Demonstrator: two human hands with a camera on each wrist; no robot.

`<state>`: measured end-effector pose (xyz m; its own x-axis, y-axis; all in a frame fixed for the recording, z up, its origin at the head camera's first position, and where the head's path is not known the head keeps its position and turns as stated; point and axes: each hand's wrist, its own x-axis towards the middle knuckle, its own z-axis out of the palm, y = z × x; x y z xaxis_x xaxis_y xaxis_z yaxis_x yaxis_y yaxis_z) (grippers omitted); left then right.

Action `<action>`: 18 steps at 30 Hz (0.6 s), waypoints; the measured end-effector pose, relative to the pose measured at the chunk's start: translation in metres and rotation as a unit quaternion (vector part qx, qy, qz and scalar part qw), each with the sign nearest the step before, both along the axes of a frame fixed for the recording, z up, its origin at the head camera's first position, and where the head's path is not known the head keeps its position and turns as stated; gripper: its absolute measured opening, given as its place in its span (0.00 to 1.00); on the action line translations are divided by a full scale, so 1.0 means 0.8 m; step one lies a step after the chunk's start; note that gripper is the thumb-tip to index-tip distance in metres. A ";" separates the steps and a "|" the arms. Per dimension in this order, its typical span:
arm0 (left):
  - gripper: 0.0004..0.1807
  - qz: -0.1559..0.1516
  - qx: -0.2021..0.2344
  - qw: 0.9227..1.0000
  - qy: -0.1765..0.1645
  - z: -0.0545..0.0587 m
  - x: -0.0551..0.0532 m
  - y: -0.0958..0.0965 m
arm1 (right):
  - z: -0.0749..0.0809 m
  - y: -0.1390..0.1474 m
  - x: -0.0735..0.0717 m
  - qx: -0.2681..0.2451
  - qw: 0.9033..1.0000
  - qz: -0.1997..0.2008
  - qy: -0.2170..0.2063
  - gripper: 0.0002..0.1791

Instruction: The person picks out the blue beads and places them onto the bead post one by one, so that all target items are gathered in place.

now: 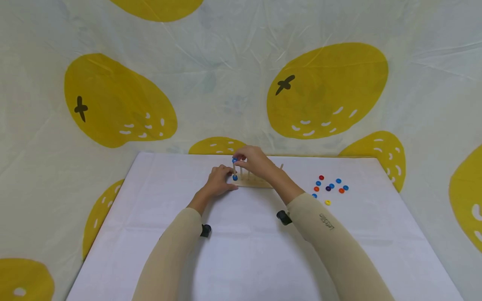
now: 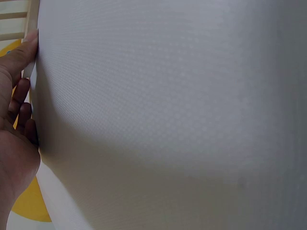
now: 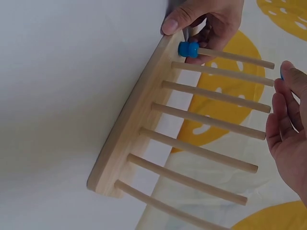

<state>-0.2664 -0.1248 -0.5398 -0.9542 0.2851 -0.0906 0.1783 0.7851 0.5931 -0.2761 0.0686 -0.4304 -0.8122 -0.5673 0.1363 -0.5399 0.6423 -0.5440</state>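
A pale wooden peg rack (image 3: 140, 109) with several upright dowels in a row stands near the table's far edge. My left hand (image 1: 219, 181) grips its left end, thumb on the front edge and fingers behind; the left wrist view shows the thumb (image 2: 29, 43) at the rack's edge. Two blue rings (image 3: 188, 49) sit stacked at the bottom of the leftmost dowel (image 3: 237, 57). At that dowel's top, my right hand (image 1: 257, 162) pinches another blue ring (image 1: 234, 160) between thumb and fingertips. In the right wrist view that ring is mostly hidden by the fingers.
Loose rings lie scattered on the white tablecloth (image 1: 376, 234) to the right of the rack, among them a red ring (image 1: 321, 177), a yellow ring (image 1: 328, 202), a dark purple ring (image 1: 328, 188) and several blue ones. A cloth backdrop (image 1: 226, 83) with yellow fruit shapes rises behind.
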 end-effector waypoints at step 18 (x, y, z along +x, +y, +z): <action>0.29 -0.007 -0.002 1.000 0.011 -0.002 0.000 -0.001 | -0.012 -0.009 -0.003 0.026 1.000 -0.010 -0.011 0.11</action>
<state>-0.2664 -0.1257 -0.5417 -0.9516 0.2990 -0.0713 0.2025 0.7843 0.5864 -0.2786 0.0616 -0.4397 -0.8262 -0.5562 0.0893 -0.5147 0.6809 -0.5211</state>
